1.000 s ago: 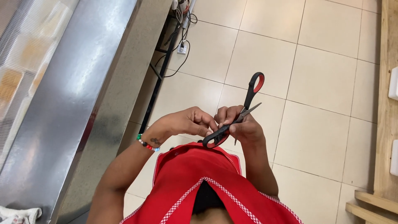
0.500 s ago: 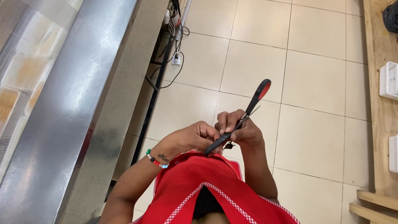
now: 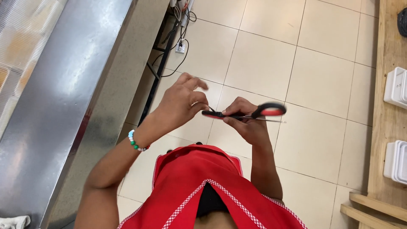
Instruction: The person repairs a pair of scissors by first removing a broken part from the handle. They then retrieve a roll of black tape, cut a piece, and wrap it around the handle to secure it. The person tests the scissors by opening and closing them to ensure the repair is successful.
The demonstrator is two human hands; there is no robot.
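Scissors held level between two hands

Scissors (image 3: 248,113) with red-and-black handles lie almost level across the head view, their long axis running left to right. The handle loop points right, past the right hand's fingertips; the dark end points left, toward the left hand. The right hand (image 3: 248,123) is closed around the middle of the scissors, thumb on top and fingers curled beneath, so the pivot is hidden by the knuckles. A thin metal tip shows just right of the loop, blurred and hard to read. The left hand (image 3: 180,104) pinches thumb and forefinger together at the dark left end, the other fingers spread and raised; whether it grips the scissors or something small there cannot be told. A beaded bracelet (image 3: 136,142) circles the left wrist. Below the fingers lies tiled floor (image 3: 263,63); a steel counter (image 3: 63,93) runs beyond the left hand, white trays (image 3: 396,87) cut off by the frame edge beyond the right.
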